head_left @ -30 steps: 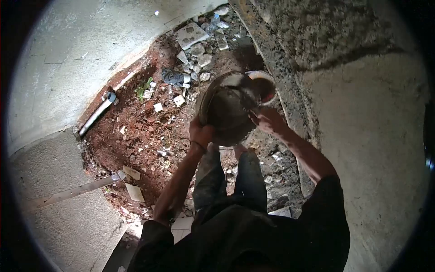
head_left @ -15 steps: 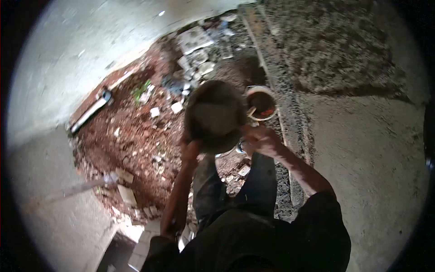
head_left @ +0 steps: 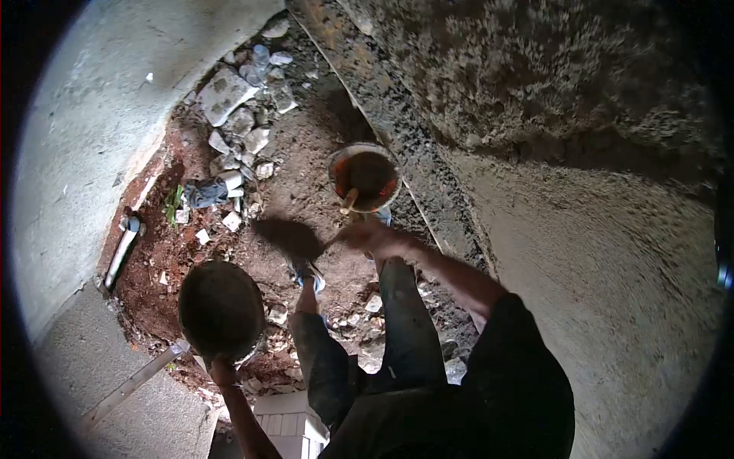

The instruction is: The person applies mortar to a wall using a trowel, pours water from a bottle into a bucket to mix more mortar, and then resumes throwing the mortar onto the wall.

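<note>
My left hand (head_left: 222, 372) grips the near rim of a round, dark, shallow pan (head_left: 220, 310), held out at the left over the rubble. My right hand (head_left: 375, 236) is closed round the handle of a trowel (head_left: 289, 238); its dark, broad blade points left and looks slightly blurred. Just beyond my right hand stands a round bucket (head_left: 333, 171) with dark stuff and orange-red patches inside. A light stick-like handle (head_left: 349, 200) leans out over its near rim.
Broken blocks and stones (head_left: 227, 95) lie along the far left wall (head_left: 115, 99). A white pipe (head_left: 122, 256) rests near that wall. On the right runs a wall (head_left: 566, 252) with rough mortar (head_left: 527, 76) higher up. A wooden strip (head_left: 130, 386) lies at lower left.
The pan has moved from between both hands to the lower left, in my left hand alone. My right hand has come away from it, and the trowel now shows. The camera view has turned.
</note>
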{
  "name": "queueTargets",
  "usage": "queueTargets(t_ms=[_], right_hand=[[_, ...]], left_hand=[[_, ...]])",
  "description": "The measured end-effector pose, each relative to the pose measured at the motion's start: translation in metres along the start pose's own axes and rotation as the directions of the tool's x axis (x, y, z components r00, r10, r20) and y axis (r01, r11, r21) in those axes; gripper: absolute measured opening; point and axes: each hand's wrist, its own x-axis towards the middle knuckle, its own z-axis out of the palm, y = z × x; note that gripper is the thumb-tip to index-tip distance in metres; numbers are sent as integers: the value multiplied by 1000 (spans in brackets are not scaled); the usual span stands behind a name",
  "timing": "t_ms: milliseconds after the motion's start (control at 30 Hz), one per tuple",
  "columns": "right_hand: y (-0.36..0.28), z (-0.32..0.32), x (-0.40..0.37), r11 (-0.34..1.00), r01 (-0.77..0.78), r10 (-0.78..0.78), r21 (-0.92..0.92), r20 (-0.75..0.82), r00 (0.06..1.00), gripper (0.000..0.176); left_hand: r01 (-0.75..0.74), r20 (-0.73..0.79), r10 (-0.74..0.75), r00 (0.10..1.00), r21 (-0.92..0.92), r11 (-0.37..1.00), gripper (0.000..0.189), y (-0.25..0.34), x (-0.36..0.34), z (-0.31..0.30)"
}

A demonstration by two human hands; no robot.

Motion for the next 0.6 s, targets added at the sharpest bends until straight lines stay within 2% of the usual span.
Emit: queueTargets(t_ms=[33, 67, 100, 133, 167, 200, 233, 267, 300, 333, 367, 433, 467, 500, 533, 567, 600], right_hand=[[31, -44, -27, 895, -196, 218, 400, -10, 976, 28], [71, -103, -53, 763, -410, 417, 499, 104, 903, 25], [72, -139, -91, 593, -288, 369, 752, 65, 927, 22], [70, -144, -135, 656, -239, 479, 716, -151, 865, 25], [-10, -134, -163, 724, -226, 564, 652, -370, 738, 27], [-93, -122, -190, 771, -256, 607, 583, -552, 571, 29], [-83, -107, -232, 820, -246, 542, 516, -563, 624, 33], [-104, -81, -246, 802, -362, 594, 475, -573, 564, 35], [-135, -64, -253, 829, -396, 558, 395, -536, 634, 32], [-144, -46, -258, 902, -223, 401, 370, -528, 749, 30], [-155, -34, -252, 904, -240, 406, 354, -532, 743, 32], [-168, -15, -229, 909, -256, 402, 329, -535, 743, 34], [-171, -13, -211, 932, -282, 98, -227, -592, 800, 34], [-173, -10, -196, 662, -247, -187, -707, -476, 859, 35], [-176, -6, -184, 663, -244, -184, -708, -471, 863, 35], [-177, -1, -172, 329, -259, -243, -908, -346, 906, 32], [-176, 3, -159, 146, -241, -248, -960, -271, 930, 30]], left_hand=[[62, -38, -68, 997, -153, 986, 35, 21, -2, 14], [-169, 80, 152, 985, 292, 941, 38, 20, -1, 10], [-398, 194, 362, 912, 640, 658, 42, 35, -3, 11], [-186, 112, 149, 982, 643, 743, 37, 46, -5, 28], [-228, 117, 196, 974, 438, 870, 29, 67, -4, 48], [-263, 122, 242, 963, 207, 942, 21, 87, -3, 68], [-146, 120, 138, 983, 63, 987, 23, 82, 2, 82], [-22, 118, 32, 993, -83, 996, 25, 74, 6, 97], [127, 209, -42, 977, -411, 903, 33, 89, 10, 121], [292, 297, -115, 948, -665, 688, 40, 105, 14, 145], [328, 288, -168, 943, -714, 619, 45, 146, 9, 161], [338, 290, -179, 940, -727, 598, 56, 233, -16, 177], [347, 296, -184, 937, -740, 576, 61, 272, -29, 181], [328, 336, -115, 935, -692, 644, 54, 234, -12, 203], [192, 313, 63, 948, -717, 670, 47, 290, -28, 195], [92, 316, 264, 911, -780, 618, 21, 266, -18, 207], [201, 353, 78, 932, -686, 699, 27, 291, -26, 215]])
